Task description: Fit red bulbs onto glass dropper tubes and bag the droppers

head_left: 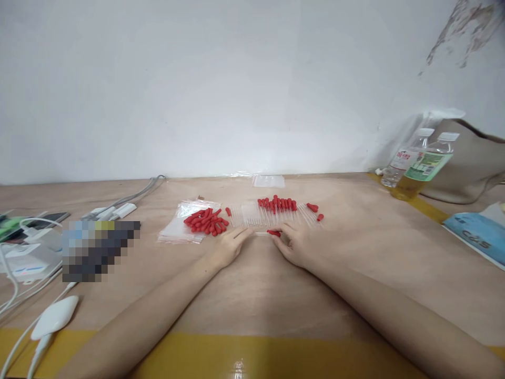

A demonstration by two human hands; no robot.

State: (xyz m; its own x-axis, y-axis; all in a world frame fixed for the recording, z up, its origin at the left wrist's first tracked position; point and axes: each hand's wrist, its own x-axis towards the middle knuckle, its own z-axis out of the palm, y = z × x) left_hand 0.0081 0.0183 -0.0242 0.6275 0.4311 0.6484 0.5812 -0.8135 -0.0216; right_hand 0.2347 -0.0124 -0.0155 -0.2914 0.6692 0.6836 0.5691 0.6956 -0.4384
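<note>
- cables (118, 202) and chargers at the far left of the table (252, 295), well away from the hands, probably pushed aside to keep the middle free.
- loose red bulbs (205, 221) piled on flat plastic bags (175, 231), just left of the left hand; the pile probably sits there for easy reach.
- left hand (231, 247) palm down, fingertips closed on the clear end of the dropper (265, 232); it looks like it is steadying it.
- dropper low over the table between both hands, at the near edge of the row of clear tubes (246, 215). Long axis runs left-right, red bulb end to the right, clear tip to the left.
- right hand (295, 245) pinches the red bulb end; hands are close together, joined only by the dropper.
- capped droppers (278, 204) lined up behind, bulbs away from the person.
- bottles (422, 160) at far right, well apart.
</note>
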